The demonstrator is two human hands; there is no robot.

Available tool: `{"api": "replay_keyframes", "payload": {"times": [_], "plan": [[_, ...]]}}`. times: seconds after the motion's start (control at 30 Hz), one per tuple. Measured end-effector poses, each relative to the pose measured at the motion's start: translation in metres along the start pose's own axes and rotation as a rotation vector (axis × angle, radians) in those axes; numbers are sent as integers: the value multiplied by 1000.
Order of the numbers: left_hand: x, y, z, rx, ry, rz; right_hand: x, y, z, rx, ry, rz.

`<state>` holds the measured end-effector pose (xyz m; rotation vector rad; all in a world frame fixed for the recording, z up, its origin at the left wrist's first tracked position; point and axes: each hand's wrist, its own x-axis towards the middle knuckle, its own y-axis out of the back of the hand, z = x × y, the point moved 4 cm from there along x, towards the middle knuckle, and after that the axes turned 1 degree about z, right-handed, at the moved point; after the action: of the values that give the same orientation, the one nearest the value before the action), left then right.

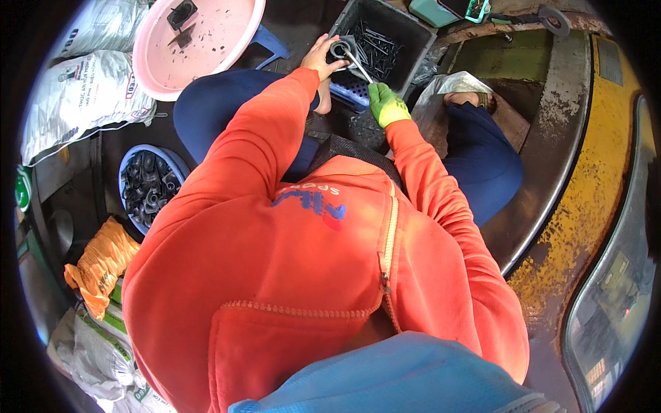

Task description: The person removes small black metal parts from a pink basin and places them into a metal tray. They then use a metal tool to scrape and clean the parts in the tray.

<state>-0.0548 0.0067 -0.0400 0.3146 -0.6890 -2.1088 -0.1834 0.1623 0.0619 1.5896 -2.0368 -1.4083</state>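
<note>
My bare left hand [320,60] closes around a grey-black, round hollow part [339,48], its opening facing up. In a yellow-green glove, my right hand [387,104] grips a thin, pale, rod-like tool [361,67]; its handle is hidden in the fist. The tool's far end reaches the part's edge; I cannot tell whether it is inside. Just behind both hands stands a dark grey crate [420,58] with long thin black pieces [377,51] in it. Below the hands, a small blue perforated piece [352,93] shows beside my bare foot [323,98].
A pink basin [237,41] with dark scraps stands at the far left, near a blue stool [270,45]. A blue tub [180,164] of black hollow parts sits at my left, by white sacks [89,103] and an orange bag [102,261]. Rusty yellow metal bodywork [578,213] rises at my right.
</note>
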Motion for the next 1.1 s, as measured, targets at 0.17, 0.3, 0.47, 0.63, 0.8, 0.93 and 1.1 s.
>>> {"api": "replay_keyframes", "payload": {"times": [0.17, 0.3, 0.47, 0.63, 0.8, 0.93, 1.1], "plan": [[-1, 0, 0, 9, 14, 27, 0, -1, 2, 122, -3, -23], [2, -1, 0, 6, -34, -29, 3, -8, 7, 75, -3, -3], [-1, 0, 0, 7, 11, 14, -2, -3, 2, 157, 110, 101], [1, -2, -2, 2, 3, -3, 1, -2, 6, 78, 43, 62], [-2, -2, -4, -44, -7, 18, 0, -13, 13, 122, -17, -72], [7, 1, 5, 149, -11, 1, 1, 0, -3, 88, -28, -32], [33, 11, 18, -419, -9, 126, -29, 75, -21, 264, 142, 227]]}}
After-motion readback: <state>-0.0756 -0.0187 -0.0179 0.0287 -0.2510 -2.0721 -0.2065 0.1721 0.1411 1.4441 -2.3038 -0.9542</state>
